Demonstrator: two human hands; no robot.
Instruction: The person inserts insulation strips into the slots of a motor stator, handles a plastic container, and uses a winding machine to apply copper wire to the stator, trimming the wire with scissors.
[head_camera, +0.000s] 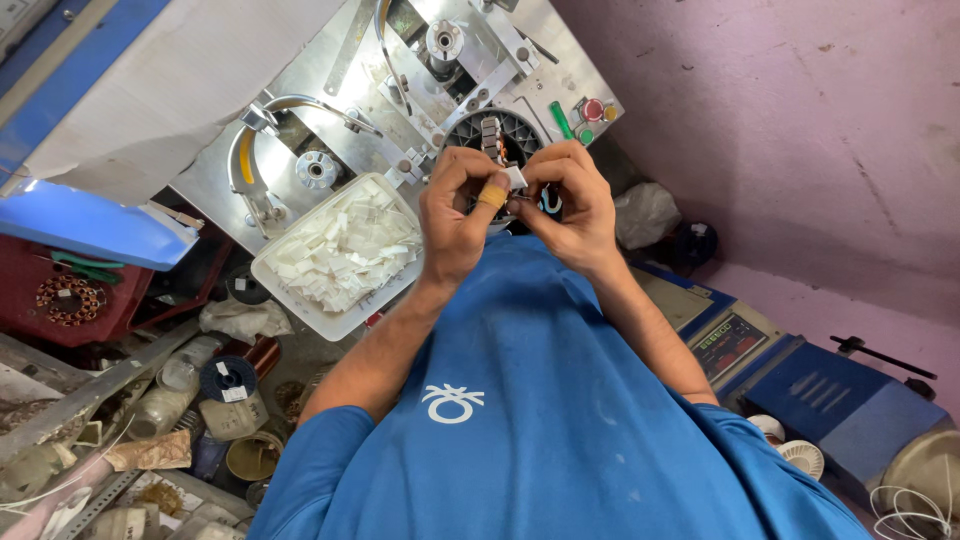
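My left hand (455, 215) and my right hand (572, 200) meet in front of my chest, and both pinch a small white paper slip (516, 178) between their fingertips. A tan band wraps my left thumb. Just beyond the fingers sits a round black stator (500, 132) with slotted teeth, mounted on a metal winding machine (330, 100). My hands hide the stator's near half.
A white tray (268, 268) heaped with several white paper slips rests left of my hands. Red, yellow and green buttons (592, 112) sit on the machine's right. A red crate (25, 275) lies far left, wire spools (228, 378) and jars lower left, a blue scale (835, 395) at the right.
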